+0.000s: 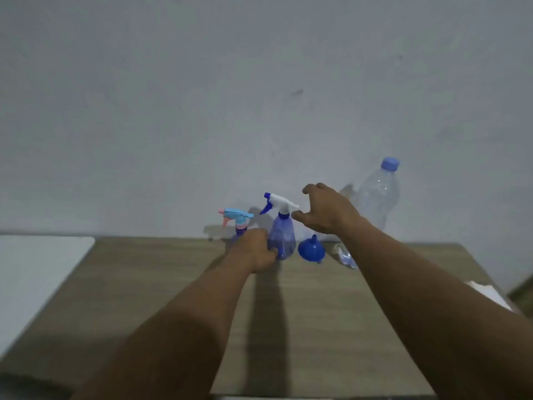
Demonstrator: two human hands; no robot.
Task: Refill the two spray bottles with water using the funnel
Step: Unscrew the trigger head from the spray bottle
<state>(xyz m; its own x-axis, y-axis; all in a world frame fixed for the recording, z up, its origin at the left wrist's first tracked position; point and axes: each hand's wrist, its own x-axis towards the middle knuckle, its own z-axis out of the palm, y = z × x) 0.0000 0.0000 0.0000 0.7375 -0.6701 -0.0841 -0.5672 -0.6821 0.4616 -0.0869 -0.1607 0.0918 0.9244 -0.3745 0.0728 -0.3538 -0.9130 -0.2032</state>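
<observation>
A blue spray bottle (283,235) with a white and blue trigger head stands near the far edge of the wooden table (161,284). My left hand (255,251) grips its lower body. Just left of it stands a smaller spray bottle (238,219) with a light blue and pink head, its body mostly hidden behind my left hand. My right hand (326,209) hovers with spread fingers just right of the white trigger head, holding nothing. A blue funnel (312,249) lies on the table right of the blue bottle. A large clear water bottle (379,194) with a blue cap stands against the wall.
A pale wall rises right behind the table. A white surface (37,272) adjoins the table at the left. A small clear and blue object (346,256) lies beside the funnel. Something white (487,293) sits at the table's right edge.
</observation>
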